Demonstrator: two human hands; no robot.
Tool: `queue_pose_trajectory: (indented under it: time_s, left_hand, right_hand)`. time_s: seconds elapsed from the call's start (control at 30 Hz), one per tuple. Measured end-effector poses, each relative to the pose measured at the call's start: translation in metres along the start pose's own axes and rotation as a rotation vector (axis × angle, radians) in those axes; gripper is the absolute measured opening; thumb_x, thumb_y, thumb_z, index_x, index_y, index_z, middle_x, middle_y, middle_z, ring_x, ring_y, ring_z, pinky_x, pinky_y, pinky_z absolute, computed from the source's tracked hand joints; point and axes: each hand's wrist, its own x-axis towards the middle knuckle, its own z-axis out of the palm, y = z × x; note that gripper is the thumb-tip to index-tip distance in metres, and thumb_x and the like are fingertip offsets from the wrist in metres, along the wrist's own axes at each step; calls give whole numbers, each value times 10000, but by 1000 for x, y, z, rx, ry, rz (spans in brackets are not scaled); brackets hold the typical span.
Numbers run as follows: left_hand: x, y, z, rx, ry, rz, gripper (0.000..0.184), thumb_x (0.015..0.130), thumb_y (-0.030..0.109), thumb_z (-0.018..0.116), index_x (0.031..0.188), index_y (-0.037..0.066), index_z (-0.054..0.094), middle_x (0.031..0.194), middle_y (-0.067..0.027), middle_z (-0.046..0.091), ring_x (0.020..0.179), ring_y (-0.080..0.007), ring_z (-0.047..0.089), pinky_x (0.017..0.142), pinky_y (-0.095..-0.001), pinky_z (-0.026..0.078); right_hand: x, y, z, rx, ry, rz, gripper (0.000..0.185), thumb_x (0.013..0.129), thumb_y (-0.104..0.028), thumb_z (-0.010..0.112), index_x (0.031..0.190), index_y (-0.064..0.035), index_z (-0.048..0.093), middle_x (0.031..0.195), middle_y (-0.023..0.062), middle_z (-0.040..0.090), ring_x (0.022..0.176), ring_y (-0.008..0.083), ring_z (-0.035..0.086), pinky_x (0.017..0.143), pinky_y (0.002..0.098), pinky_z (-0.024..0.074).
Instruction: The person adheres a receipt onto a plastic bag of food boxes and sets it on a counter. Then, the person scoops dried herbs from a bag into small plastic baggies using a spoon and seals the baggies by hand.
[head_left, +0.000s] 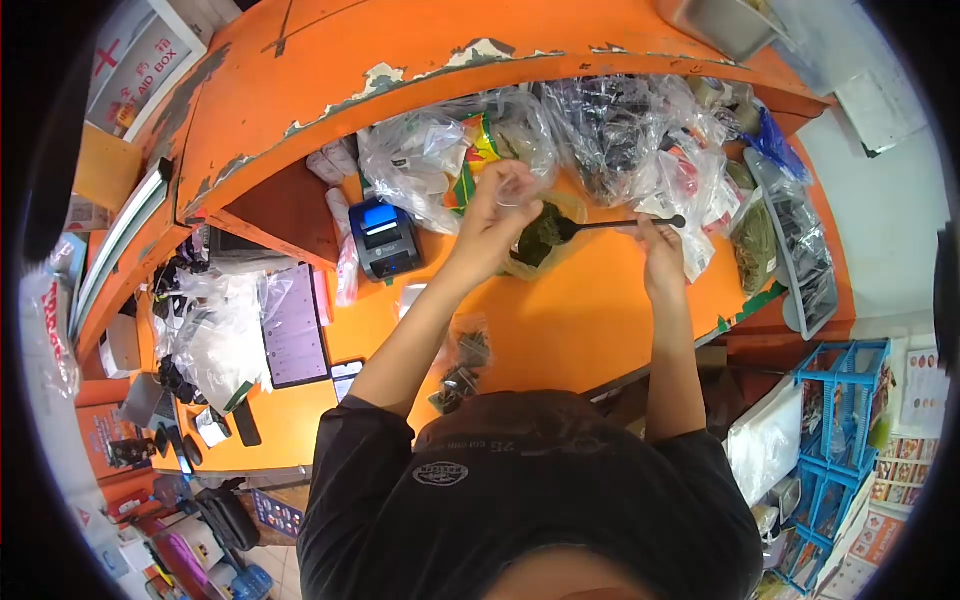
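Observation:
My right hand (pixel 660 258) grips the handle of a black spoon (pixel 605 224). The spoon lies nearly level, its bowl in or just over a mass of dark green dried leaves (pixel 538 238). Those leaves sit in an opened clear plastic bag or tub (pixel 578 208) on the orange counter. At the near left rim of it, my left hand (pixel 490 222) is closed on a small clear plastic bag (pixel 516 188), held up above the leaves. Some of my left fingers are hidden by the plastic. Small filled clear packets (pixel 458 388) lie on the counter close to my body.
A label printer (pixel 386 240) stands left of the leaves. Heaped plastic bags (pixel 630 130) fill the back under an orange shelf (pixel 330 75). To the left lie a tablet (pixel 296 330) and a phone (pixel 347 378). A bag of green leaves (pixel 754 245) and a grey tray (pixel 800 260) are at right.

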Motion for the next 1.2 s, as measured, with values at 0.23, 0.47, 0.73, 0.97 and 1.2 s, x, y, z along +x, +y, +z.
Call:
queue_pose_trajectory:
  time_s: [0.23, 0.47, 0.73, 0.97, 1.2]
  left_hand:
    - [14, -14, 3, 330, -251, -72, 480, 798, 163, 677, 1197, 26, 449, 1067, -103, 532, 1049, -212, 522, 888, -332, 432]
    - [17, -28, 6, 396, -309, -69, 525, 754, 181, 673, 1184, 0, 431, 1072, -154, 528, 1030, -292, 535, 894, -372, 435]
    - [15, -28, 12, 455, -306, -59, 512, 739, 167, 669, 1161, -16, 445, 1054, -201, 551, 1021, -354, 559, 884, -396, 437]
    - [10, -42, 16, 363, -258, -75, 447, 737, 148, 669, 1099, -16, 465, 971, -201, 585, 954, -341, 594, 844, -389, 457]
    - [11, -52, 11, 142, -201, -132, 418, 756, 157, 668, 1098, 9, 479, 933, -112, 574, 900, -225, 578, 816, -327, 452]
  right_hand:
    - [2, -66, -9, 3, -14, -120, 296, 929, -226, 609, 681, -65, 618, 977, 120, 693, 953, 180, 614, 983, 365, 308]
    - [7, -85, 12, -123, -86, -185, 275, 947, -240, 582, 755, -49, 621, 944, 119, 696, 938, 165, 597, 975, 372, 318]
    - [-8, -91, 41, -274, -181, -240, 228, 945, -169, 576, 919, 38, 667, 916, 86, 689, 851, 127, 621, 898, 281, 395]
    - [-57, -115, 69, -918, -316, -834, 98, 809, -141, 686, 886, -91, 721, 822, 54, 656, 897, 245, 482, 852, 366, 281]
    - [-69, -123, 71, -902, -445, -900, 131, 787, -88, 695, 914, -95, 723, 867, 14, 701, 923, 211, 495, 875, 339, 303]
